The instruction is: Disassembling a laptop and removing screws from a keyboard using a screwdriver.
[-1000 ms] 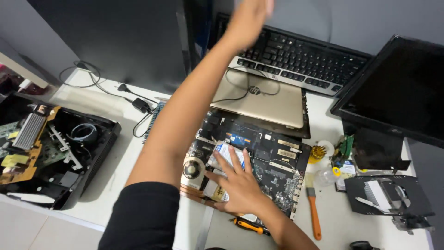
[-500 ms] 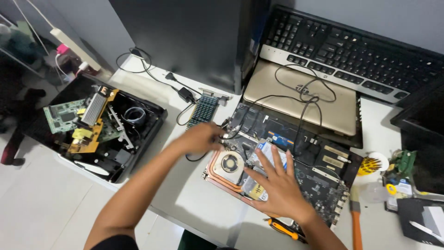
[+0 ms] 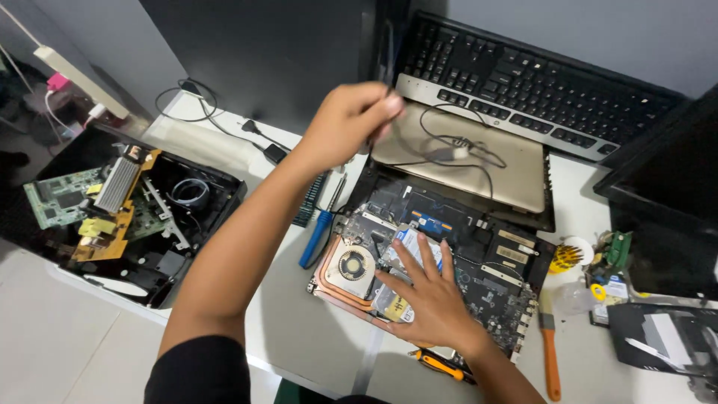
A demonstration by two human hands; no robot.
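An opened laptop base [image 3: 493, 273] lies on the white table with its board, round fan [image 3: 351, 263] and a blue-and-white drive [image 3: 413, 241] exposed. My right hand [image 3: 426, 295] rests flat on the board, fingers spread over the drive. My left hand [image 3: 348, 123] is raised above the table's far side, fingers pinched on a thin black cable [image 3: 449, 153] that loops across a gold laptop lid [image 3: 486, 176]. A blue-handled screwdriver [image 3: 318, 230] lies just left of the base, below my left hand.
A black keyboard [image 3: 538, 82] leans behind the lid. At the left sits an opened black device [image 3: 127, 213] with circuit boards. An orange-handled screwdriver [image 3: 441, 365] and an orange-handled tool [image 3: 551, 363] lie near the front edge. A dark monitor [image 3: 658, 209] and small parts crowd the right.
My left hand dropped from high overhead to the laptop base's left edge, then rose to the cable over the gold lid. My right hand stayed on the drive.
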